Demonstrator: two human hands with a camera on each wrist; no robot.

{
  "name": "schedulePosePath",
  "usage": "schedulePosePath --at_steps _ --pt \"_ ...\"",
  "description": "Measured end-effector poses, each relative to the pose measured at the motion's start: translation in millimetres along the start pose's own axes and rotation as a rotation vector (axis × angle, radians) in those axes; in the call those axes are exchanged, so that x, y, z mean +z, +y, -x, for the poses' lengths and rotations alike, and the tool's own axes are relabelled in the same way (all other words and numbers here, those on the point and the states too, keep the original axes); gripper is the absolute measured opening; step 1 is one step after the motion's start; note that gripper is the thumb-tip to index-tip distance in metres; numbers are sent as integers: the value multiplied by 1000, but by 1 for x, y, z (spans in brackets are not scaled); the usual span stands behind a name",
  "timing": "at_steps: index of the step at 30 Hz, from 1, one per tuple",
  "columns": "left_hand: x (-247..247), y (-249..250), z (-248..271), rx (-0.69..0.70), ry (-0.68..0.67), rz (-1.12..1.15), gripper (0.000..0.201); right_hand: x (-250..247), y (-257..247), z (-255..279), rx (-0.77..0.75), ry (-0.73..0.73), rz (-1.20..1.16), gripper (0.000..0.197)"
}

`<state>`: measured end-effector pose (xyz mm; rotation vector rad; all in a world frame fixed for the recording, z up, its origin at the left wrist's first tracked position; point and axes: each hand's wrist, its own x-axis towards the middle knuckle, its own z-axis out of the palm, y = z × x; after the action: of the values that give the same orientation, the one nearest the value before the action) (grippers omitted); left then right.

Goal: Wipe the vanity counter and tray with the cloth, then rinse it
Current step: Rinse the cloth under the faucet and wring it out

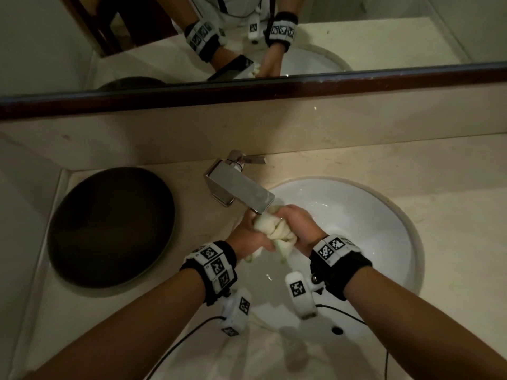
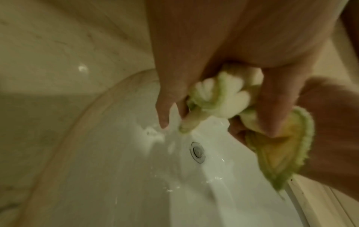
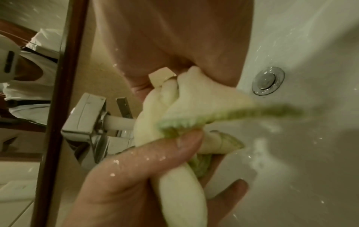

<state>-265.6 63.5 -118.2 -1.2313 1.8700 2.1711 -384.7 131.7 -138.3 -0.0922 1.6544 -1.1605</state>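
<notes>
A pale cloth with a green edge (image 1: 274, 231) is bunched and twisted between both hands over the white sink (image 1: 384, 215), just under the chrome tap spout (image 1: 244, 193). My left hand (image 1: 247, 234) grips its left end and my right hand (image 1: 299, 229) grips its right end. In the left wrist view the wet cloth (image 2: 223, 98) bulges between the fingers, a loose corner (image 2: 281, 156) hanging over the drain (image 2: 197, 152). The right wrist view shows a stream of water (image 3: 120, 121) running from the tap (image 3: 85, 119) onto the cloth (image 3: 174, 104). The dark oval tray (image 1: 109, 229) sits on the beige counter (image 1: 452, 187), left of the tap.
A mirror with a dark wooden frame (image 1: 247, 91) runs along the back wall above the counter. The tap lever (image 1: 252, 159) stands behind the spout. Cables (image 1: 175, 346) hang from the wrist cameras over the sink's near rim. Water droplets dot the basin (image 3: 310, 153).
</notes>
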Motion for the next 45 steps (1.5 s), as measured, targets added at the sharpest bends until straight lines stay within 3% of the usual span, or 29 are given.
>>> schedulePosePath --at_steps 2,4,7,10,12,15,17,19,24,29,33,36,41,43,45 --pt "1 -3 3 36 -133 82 59 -1 -2 0 -4 -30 -86 46" --pt "2 -4 3 47 -165 94 54 -4 1 0 5 -91 -120 48" --pt "5 -7 -5 60 -44 -165 31 -8 -3 3 -16 -57 -74 40" --pt "8 -11 -13 -2 112 -560 45 -13 -8 5 -47 3 54 14" --pt "10 -12 -13 80 178 -711 52 -18 -6 6 109 -17 26 27" --pt "18 -11 -10 325 161 -907 43 -19 -4 6 282 -141 -105 48" --pt "25 -12 -9 350 190 -1029 35 -9 -5 7 284 -87 -134 36" --pt "29 -13 -11 303 240 -1079 34 2 -5 4 171 58 5 20" --pt "20 -4 -12 106 202 -1011 41 19 -2 -2 -67 196 420 40" --pt "6 -4 -11 20 24 -769 57 38 0 -5 -93 447 636 23" --pt "9 -15 -15 21 -104 -501 49 25 -2 4 -228 253 731 22" --pt "8 -17 -20 -30 -143 -435 50 13 -3 8 -296 150 701 29" --pt "-1 -5 -18 -158 -274 -284 26 6 -6 7 -297 177 698 21" --pt "-4 -6 -18 -231 -282 -207 33 1 -10 3 -249 213 653 26" --pt "-5 -10 -18 -257 -194 -154 48 -5 -15 1 -220 284 597 30"
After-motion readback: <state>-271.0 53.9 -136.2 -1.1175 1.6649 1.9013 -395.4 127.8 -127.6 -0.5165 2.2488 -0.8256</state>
